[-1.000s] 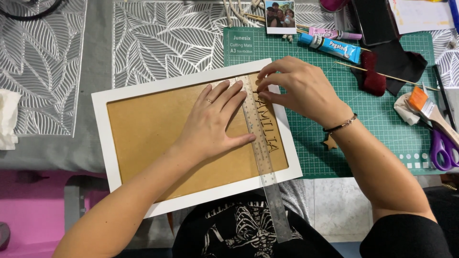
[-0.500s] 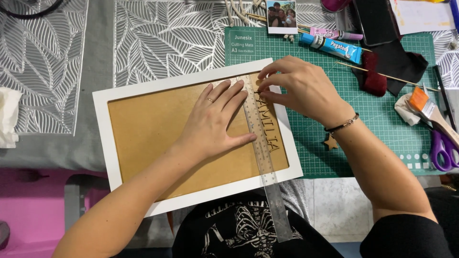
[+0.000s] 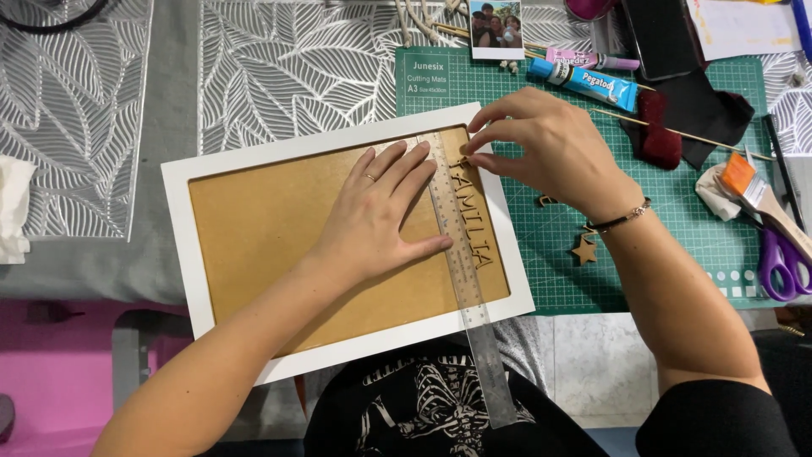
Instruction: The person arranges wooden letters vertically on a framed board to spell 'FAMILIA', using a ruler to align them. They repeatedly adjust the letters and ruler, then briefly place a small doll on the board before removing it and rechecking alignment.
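On a cluttered craft table, a ruler [image 3: 461, 254] is still pressed flat by the left hand [image 3: 381, 216]; the right hand [image 3: 550, 152] keeps pinching the top wooden letter [image 3: 463, 162], nothing moved.

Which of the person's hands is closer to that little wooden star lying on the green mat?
The right. The right hand is up at the top wooden letter, its wrist passing just above the wooden star. The left hand lies flat on the board, across the metal ruler from the star.
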